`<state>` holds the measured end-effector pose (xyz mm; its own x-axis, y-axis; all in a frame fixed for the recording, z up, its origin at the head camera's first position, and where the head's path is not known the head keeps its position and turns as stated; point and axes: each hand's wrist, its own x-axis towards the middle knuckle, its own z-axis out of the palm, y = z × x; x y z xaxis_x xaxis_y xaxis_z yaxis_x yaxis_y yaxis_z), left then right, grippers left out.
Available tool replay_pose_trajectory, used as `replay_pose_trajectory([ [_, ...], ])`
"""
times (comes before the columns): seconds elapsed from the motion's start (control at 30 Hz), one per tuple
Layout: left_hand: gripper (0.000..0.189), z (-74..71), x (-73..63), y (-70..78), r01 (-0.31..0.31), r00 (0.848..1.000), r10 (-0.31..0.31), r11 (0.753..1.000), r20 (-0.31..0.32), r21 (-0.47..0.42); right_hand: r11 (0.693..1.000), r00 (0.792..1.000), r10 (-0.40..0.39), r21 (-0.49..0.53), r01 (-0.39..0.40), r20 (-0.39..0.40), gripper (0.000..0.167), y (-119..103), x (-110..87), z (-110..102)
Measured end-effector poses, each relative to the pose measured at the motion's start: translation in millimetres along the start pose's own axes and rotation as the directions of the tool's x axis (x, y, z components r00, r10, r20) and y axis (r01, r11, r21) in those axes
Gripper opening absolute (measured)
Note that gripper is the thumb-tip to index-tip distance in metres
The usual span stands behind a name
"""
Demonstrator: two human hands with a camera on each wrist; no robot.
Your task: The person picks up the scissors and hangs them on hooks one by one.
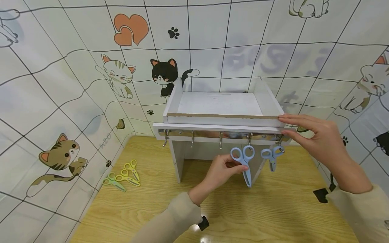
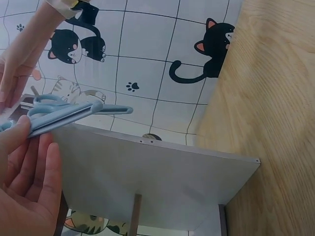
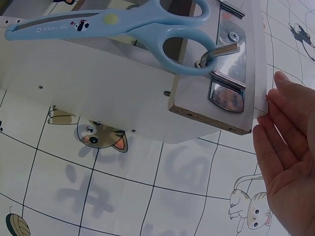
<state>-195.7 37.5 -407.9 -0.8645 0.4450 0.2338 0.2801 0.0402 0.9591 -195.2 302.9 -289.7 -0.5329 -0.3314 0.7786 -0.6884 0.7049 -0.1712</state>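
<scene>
My left hand (image 1: 220, 170) pinches a pair of light blue scissors (image 1: 247, 168) by the blade part, thumb in front. These scissors point down, their handle rings just at a metal hook (image 1: 249, 137) of the white shelf unit (image 1: 225, 120). Whether that hook passes through a ring I cannot tell. A second blue pair of scissors (image 1: 272, 162) hangs from the rightmost hook by one ring, plainly seen in the right wrist view, where the hook's tip (image 3: 226, 50) pokes through. My right hand (image 1: 323, 136) touches the unit's right front corner with extended fingers and thumb.
Yellow scissors (image 1: 132, 168) and green scissors (image 1: 113, 182) lie on the wooden table (image 1: 146, 209) at the left. Three more hooks (image 1: 192, 139) line the metal strip. Cat-patterned sheeting (image 1: 209, 30) covers the walls behind and at both sides.
</scene>
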Motion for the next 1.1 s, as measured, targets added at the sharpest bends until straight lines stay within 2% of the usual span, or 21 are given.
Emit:
replay_pose_trajectory([
  [0.1,0.018,0.9,1.0,-3.7,-0.002,1.000,0.002,1.000,-0.005,-0.001,1.000,1.000,0.010,-0.006,-0.009,0.023,0.045,-1.0,1.0,-1.4],
  [0.23,0.018,0.7,0.7,-8.0,0.013,1.000,-0.013,1.000,-0.017,-0.002,1.000,1.000,-0.013,-0.005,0.013,0.002,0.036,-0.9,0.8,-0.6],
  [0.43,0.017,0.3,-3.7,-15.4,0.026,0.999,-0.025,0.998,-0.024,0.051,1.000,1.000,-0.017,-0.009,0.017,0.002,0.037,-0.8,0.2,-1.8],
  [0.67,0.015,-3.1,-14.0,-35.4,0.056,0.998,-0.056,0.996,-0.011,0.067,0.999,1.000,-0.021,0.033,0.021,-0.010,0.039,-0.7,-0.3,0.0],
  [0.93,0.016,-19.5,-30.6,-59.7,0.112,0.993,-0.110,0.992,-0.032,0.055,1.000,1.000,-0.005,0.007,0.005,0.014,0.049,-3.0,-0.1,-0.7],
  [1.1,0.017,-37.4,-43.4,-72.8,0.158,0.986,-0.155,0.986,-0.055,0.044,1.000,1.000,0.000,0.015,-0.001,0.007,0.042,-2.3,-0.3,0.3],
])
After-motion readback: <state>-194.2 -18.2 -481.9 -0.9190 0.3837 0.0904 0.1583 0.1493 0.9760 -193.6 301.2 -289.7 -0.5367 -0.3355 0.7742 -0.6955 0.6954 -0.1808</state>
